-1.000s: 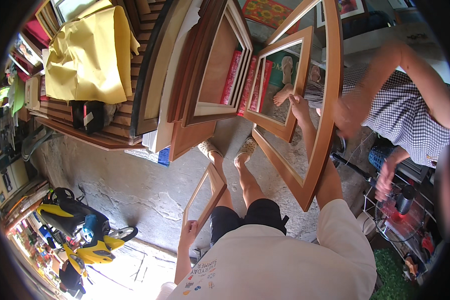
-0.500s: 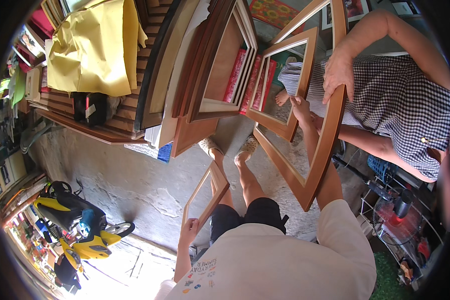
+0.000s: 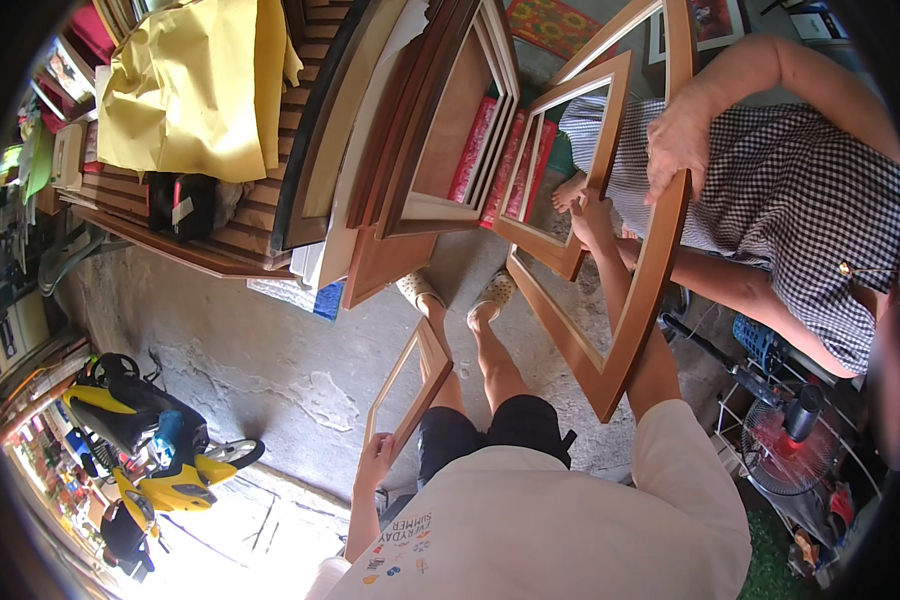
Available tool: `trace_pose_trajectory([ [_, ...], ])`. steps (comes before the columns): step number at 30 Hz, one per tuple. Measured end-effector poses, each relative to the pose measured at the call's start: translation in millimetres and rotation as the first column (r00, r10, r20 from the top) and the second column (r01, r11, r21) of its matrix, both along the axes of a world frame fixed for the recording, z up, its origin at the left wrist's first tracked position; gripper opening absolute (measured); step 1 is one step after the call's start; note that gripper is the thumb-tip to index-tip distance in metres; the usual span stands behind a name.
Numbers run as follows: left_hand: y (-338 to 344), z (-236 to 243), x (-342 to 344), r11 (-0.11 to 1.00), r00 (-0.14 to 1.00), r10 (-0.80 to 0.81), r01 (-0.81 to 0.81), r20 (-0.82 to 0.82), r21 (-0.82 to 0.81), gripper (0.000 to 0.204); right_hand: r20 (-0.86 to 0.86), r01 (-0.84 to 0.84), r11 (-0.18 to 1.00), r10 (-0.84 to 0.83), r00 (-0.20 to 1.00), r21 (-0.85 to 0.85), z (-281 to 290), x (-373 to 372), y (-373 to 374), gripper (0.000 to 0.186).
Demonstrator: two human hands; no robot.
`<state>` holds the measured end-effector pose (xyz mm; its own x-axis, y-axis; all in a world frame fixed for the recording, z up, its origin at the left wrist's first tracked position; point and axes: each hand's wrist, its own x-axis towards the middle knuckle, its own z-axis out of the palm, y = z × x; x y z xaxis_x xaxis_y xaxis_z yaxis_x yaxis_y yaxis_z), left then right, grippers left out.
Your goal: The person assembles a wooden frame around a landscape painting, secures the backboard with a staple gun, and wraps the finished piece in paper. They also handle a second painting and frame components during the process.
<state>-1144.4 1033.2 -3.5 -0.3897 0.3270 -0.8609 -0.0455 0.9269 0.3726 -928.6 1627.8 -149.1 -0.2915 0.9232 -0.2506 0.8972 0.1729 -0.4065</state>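
Observation:
My left hand (image 3: 374,462) is closed on the lower end of a small brown wooden picture frame (image 3: 434,375), held upright beside my left leg. Ahead and to the right, my right hand (image 3: 592,220) grips the side of a medium wooden frame (image 3: 610,130) with a pale inner edge. My right forearm shows through the opening of a large wooden frame (image 3: 655,285), passing behind its near side. A co-worker's hand (image 3: 678,145) clasps that large frame from above; their other hand is mostly hidden near my right wrist.
Several larger frames (image 3: 400,215) lean against a slatted wooden stand (image 3: 290,110) ahead, with yellow paper (image 3: 190,90) on top. A yellow and black motorbike (image 3: 170,450) stands at left. A fan (image 3: 790,440) and wire rack sit at right. The co-worker's checked clothing (image 3: 770,190) is close by.
The medium frame and my right hand have shifted slightly left. The small frame in my left hand has moved a little left. The co-worker still holds the large frame.

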Motion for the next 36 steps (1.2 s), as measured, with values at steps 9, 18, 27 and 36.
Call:
trace_pose_trajectory([
  [9, 1, 4, 4, 0.998, 0.998, -0.058, 0.058, -0.023, -0.010, 0.035, 0.107, 0.002, 0.998, 0.005, 0.994, -0.066, 12, 24, 6, 0.058],
  [18, -14, 6, 1, 0.998, 0.998, -0.064, 0.064, 0.000, -0.002, 0.042, -0.395, 0.242, 0.627, -0.697, 0.599, -0.740, 119, 81, -25, 0.044],
  [27, -14, -16, -23, 0.961, 0.971, -0.234, 0.238, -0.045, 0.139, 0.048, -0.523, 0.509, 0.757, -0.652, 0.549, -0.410, 203, 212, -197, 0.040],
  [36, 20, -12, -15, 0.623, 0.640, -0.731, 0.767, -0.239, 0.150, 0.036, -0.383, 0.788, 0.358, -0.908, 0.169, -0.501, 176, 276, -553, 0.027],
])
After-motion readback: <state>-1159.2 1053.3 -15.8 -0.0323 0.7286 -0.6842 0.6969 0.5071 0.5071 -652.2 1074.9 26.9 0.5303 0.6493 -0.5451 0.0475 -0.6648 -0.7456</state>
